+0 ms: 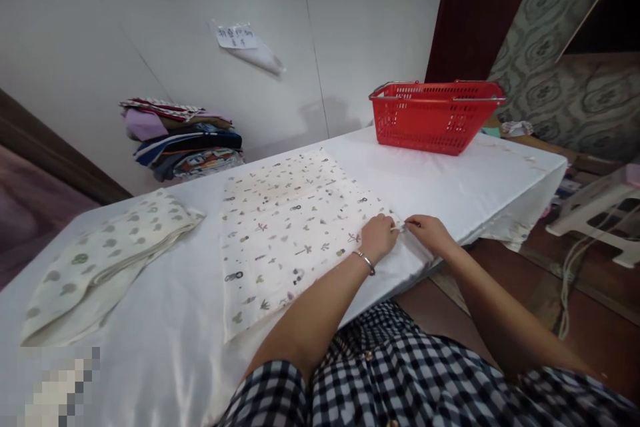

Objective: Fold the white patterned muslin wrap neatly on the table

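A cream cloth [285, 227] printed with small plants and figures lies spread flat on the white-covered table [170, 320]. My left hand [379, 238], with a silver bracelet on its wrist, rests at the cloth's right end, its fingers closed on the edge. Close beside it, my right hand [429, 233] pinches the same edge between thumb and fingertips. A small bit of the cloth is bunched between the two hands. The exact grip of the left fingers is partly hidden by the back of the hand.
A folded cream cloth with grey-green spots [100, 260] lies at the left. Several folded fabrics [187, 140] are stacked by the wall. A red plastic basket [435, 120] stands at the table's back right. A white stool [600, 203] is on the floor at right.
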A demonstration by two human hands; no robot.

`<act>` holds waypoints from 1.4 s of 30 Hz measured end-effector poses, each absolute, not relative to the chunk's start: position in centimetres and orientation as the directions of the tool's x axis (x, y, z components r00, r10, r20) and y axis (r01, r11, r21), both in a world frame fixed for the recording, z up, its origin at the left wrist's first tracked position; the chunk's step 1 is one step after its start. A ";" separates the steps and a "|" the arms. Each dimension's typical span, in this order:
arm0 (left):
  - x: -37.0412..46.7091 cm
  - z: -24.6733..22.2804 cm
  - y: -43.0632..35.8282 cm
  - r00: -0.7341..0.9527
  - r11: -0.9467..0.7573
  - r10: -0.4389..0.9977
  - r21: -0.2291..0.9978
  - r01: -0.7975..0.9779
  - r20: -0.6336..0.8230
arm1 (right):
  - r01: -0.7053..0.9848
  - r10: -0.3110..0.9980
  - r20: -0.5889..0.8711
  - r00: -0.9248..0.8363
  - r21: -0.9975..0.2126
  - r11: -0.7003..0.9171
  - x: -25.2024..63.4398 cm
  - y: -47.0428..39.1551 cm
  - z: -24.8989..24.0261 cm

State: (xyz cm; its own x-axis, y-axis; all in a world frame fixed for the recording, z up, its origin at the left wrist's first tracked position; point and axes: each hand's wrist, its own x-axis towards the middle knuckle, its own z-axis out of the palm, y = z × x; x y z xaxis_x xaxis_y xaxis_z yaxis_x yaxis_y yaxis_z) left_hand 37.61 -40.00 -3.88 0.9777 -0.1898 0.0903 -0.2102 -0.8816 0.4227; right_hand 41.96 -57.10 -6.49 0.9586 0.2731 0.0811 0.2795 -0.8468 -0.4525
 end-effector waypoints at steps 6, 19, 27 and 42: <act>37.9 -3.8 -39.6 0.997 -0.816 -0.070 0.572 -0.081 0.042 | 0.280 0.269 0.091 0.959 -0.462 -0.842 41.3 -57.0 -6.0; 37.7 -4.5 -39.5 0.994 -0.768 -0.041 0.633 -0.098 0.104 | 0.216 0.223 0.073 0.972 -0.653 -0.726 42.2 -56.4 -6.1; 37.6 -4.2 -39.7 0.990 -0.809 -0.089 0.572 -0.134 0.105 | 0.118 0.183 0.017 0.983 -0.821 -0.559 42.8 -56.1 -7.6; 38.9 -2.7 -40.4 0.994 -0.881 -0.108 0.462 -0.097 0.002 | 0.157 0.153 0.109 0.982 -0.924 -0.349 42.1 -55.8 -7.5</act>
State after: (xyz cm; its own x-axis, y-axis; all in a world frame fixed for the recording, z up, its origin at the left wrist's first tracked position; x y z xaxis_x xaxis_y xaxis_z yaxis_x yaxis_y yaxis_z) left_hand 38.90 -40.44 -2.71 0.9941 -0.1083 0.0020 -0.0969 -0.8813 0.4625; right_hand 42.12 -55.82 -7.53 0.9821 0.1534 0.1089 0.1569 -0.3487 -0.9240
